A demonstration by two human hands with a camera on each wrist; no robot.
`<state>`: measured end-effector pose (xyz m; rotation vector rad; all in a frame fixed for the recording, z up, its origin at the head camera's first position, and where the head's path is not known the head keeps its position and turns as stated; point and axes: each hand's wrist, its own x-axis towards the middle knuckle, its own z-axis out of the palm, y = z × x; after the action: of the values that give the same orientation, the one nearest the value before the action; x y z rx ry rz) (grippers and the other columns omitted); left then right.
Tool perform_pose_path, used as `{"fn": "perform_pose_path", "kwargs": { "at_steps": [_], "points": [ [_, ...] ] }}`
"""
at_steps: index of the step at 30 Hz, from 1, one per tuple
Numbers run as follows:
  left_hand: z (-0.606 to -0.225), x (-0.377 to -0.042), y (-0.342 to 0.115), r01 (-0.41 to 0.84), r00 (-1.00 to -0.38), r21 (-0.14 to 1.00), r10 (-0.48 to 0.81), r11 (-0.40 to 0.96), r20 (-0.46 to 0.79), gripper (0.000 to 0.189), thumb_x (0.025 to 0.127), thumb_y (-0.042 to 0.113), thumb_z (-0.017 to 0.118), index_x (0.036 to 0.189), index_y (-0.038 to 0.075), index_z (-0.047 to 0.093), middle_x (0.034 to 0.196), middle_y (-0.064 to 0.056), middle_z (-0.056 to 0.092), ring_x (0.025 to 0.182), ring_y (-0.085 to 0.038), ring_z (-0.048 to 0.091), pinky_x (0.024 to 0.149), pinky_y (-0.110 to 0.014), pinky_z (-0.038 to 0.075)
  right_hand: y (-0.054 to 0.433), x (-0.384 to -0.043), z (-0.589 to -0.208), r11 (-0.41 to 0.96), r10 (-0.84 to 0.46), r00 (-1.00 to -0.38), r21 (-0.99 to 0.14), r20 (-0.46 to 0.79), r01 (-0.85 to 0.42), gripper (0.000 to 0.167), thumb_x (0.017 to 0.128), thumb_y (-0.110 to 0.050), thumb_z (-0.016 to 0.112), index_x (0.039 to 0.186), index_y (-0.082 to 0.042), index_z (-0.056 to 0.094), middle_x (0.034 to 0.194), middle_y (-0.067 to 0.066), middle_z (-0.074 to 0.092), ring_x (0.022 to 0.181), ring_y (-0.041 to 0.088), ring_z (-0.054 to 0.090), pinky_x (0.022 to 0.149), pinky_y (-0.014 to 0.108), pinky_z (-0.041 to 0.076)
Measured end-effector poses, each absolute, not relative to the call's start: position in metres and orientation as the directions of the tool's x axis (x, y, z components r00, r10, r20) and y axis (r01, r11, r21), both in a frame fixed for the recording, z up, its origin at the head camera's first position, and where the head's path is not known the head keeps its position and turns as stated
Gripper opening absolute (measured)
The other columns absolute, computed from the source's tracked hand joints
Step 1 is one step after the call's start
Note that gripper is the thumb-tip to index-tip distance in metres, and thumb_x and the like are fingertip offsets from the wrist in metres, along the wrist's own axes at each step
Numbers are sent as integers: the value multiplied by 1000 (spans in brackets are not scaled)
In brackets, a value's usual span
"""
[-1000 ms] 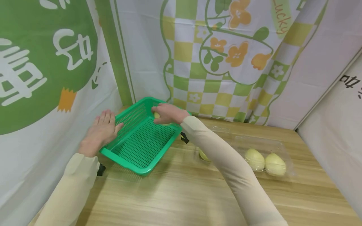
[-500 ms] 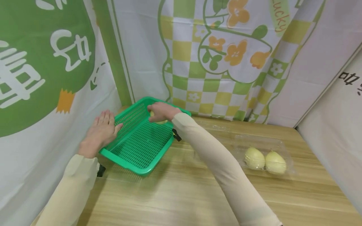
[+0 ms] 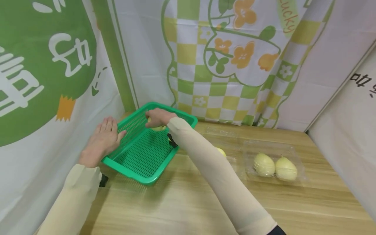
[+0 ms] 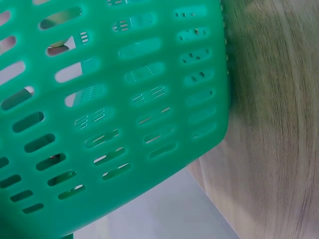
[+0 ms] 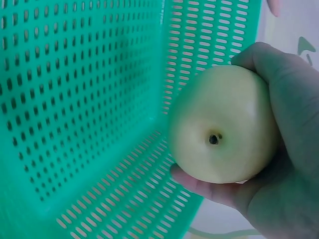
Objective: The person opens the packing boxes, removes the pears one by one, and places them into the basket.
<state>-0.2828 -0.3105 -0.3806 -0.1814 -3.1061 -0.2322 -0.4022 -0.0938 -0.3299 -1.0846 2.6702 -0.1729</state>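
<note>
Right hand (image 3: 160,116), gripping pear (image 5: 224,109), shifted left over basket (image 3: 126,171); left hand (image 3: 102,137) straight-fingered; rightmost clear tray (image 3: 273,146): two pears (image 3: 264,164).

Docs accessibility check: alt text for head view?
Right hand grips a pear at the far end of a green perforated basket; left hand, fingers straight, is at the basket's left rim. To the right on the wooden table, two pears sit in a clear plastic container; likely another pear is mostly hidden by the right forearm.
</note>
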Motion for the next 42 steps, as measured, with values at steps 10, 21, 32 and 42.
{"fn": "perform_pose_path", "kwargs": {
  "at_steps": [10, 21, 32, 42],
  "points": [
    [-377, -283, -308, 126, -992, 188, 124, 974, 20, 83, 105, 52, 13, 150, -15, -4, 157, -36, -10, 147, -52, -7, 121, -64, -1, -105, -410, -347, 737, -672, -721, -246, -165, -630, 54, 95, -36, 57, 143, -14, 47, 130, 2, 59, 102, 15, 59, 79, 28, 53],
    [-377, -277, -314, 129, -992, 153, 127, 980, 25, 84, 105, 53, 10, 149, -17, -4, 155, -39, -10, 146, -55, -5, 120, -66, 2, -122, -406, -356, 810, -586, -761, -222, -277, -543, 53, 96, -46, 58, 144, -28, 45, 142, -6, 52, 124, 14, 53, 94, 41, 50],
    [-378, -281, -309, 126, -992, 170, 126, 977, 13, 84, 104, 54, 8, 149, -16, -6, 156, -38, -11, 146, -53, -8, 120, -65, 0, -116, -412, -368, 845, -534, -778, -184, -331, -502, 57, 95, -47, 60, 147, -34, 40, 153, -10, 42, 138, 16, 44, 108, 49, 43],
    [-378, -282, -308, 131, -991, 175, 129, 976, 22, 84, 104, 53, 9, 149, -16, -6, 155, -37, -13, 146, -53, -9, 120, -66, 0, -108, -415, -347, 773, -634, -742, -172, -216, -610, 46, 101, -31, 50, 145, -19, 47, 147, -2, 51, 132, 15, 51, 104, 32, 48]
  ]
}}
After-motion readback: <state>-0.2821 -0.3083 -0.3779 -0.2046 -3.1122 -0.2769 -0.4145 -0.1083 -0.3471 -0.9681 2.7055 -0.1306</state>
